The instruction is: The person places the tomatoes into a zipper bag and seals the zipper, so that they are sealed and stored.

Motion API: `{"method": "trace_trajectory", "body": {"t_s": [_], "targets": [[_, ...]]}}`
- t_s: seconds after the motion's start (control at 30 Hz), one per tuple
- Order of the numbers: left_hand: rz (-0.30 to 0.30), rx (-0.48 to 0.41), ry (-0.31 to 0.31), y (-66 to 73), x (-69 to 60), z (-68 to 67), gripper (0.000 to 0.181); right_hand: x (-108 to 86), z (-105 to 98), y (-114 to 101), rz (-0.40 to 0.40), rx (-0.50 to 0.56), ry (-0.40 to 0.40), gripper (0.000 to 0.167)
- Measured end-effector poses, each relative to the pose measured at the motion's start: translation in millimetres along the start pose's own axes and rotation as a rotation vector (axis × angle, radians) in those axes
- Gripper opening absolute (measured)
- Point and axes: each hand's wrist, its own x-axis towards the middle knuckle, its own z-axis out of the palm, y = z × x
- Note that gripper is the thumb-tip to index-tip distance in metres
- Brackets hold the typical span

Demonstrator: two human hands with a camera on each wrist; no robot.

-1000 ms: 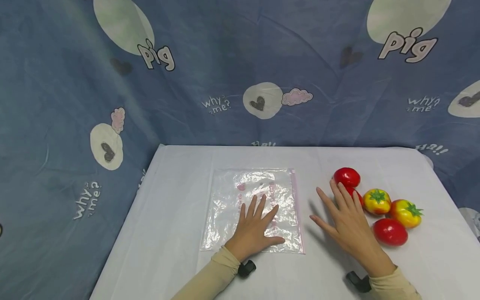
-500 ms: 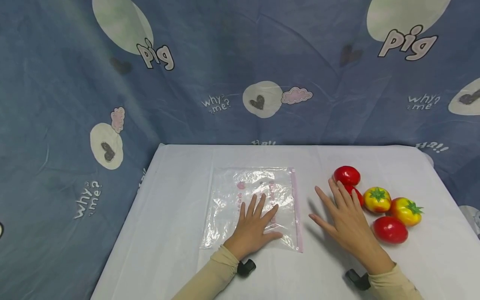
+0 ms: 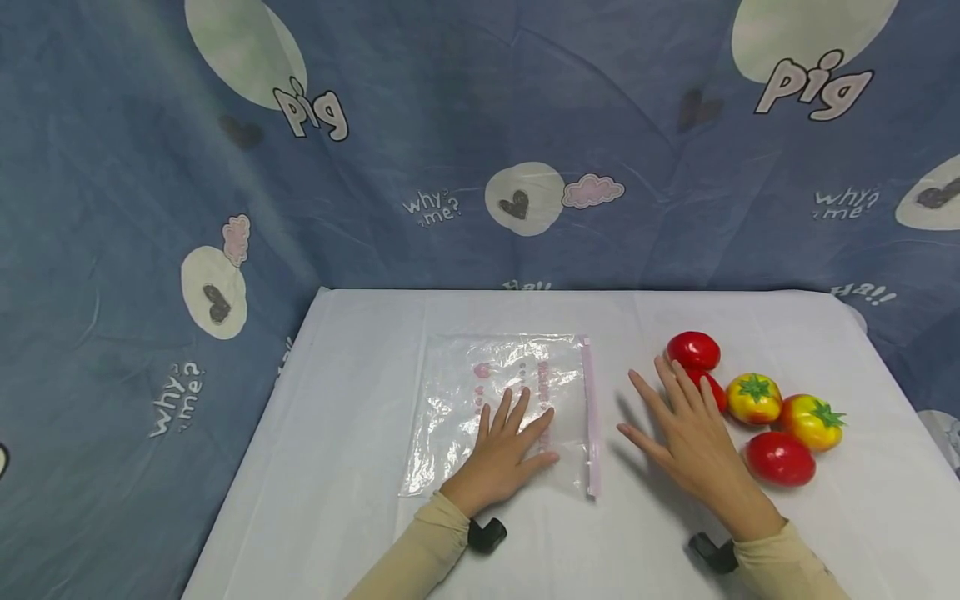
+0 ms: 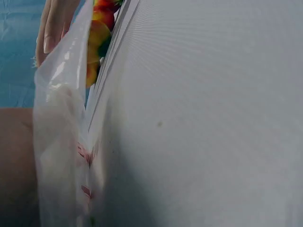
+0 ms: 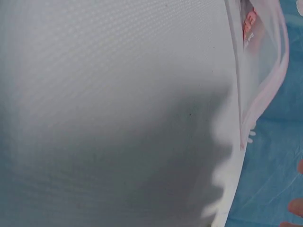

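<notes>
A clear zip bag (image 3: 450,417) with pink print and a pink strip along its right edge lies on the white table. On it rests my left hand (image 3: 495,462), fingers spread and straight. In the left wrist view the bag's film (image 4: 59,142) stands up off the table beside the hand. My right hand (image 3: 697,450) hovers with spread fingers right of the bag, holding nothing. It partly hides one red tomato-like fruit (image 3: 711,390). Near it sit another red fruit (image 3: 693,351), a third red one (image 3: 781,459), and two yellow-red tomatoes (image 3: 754,399) with green tops.
A blue printed cloth (image 3: 420,100) hangs behind and left of the table (image 3: 330,400). Black wrist-worn pieces (image 3: 487,536) show under both forearms. In the right wrist view the bag's pink edge (image 5: 279,71) bulges upward above the tabletop.
The left thumb has drawn in slightly, and the bag's near right corner has shifted a little left and lifted. My right hand and the fruits stay nearly in place.
</notes>
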Motion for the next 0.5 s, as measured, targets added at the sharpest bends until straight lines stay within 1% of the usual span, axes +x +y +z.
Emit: {"method": "trace_trajectory", "body": {"t_s": [0.3,0.43,0.5], "targets": [[0.014,-0.063,0.006,-3.6,-0.3,-0.9,0.065,9.0,1.5,0.1,0.047,0.074,-0.134,0.083],[0.011,-0.084,0.005,-3.5,-0.9,-1.4,0.064,15.0,4.3,0.6,0.049,0.1,-0.185,0.079],[0.009,-0.091,0.002,-3.5,-1.2,-1.5,0.064,18.5,6.1,0.7,0.044,0.117,-0.197,0.076]]}}
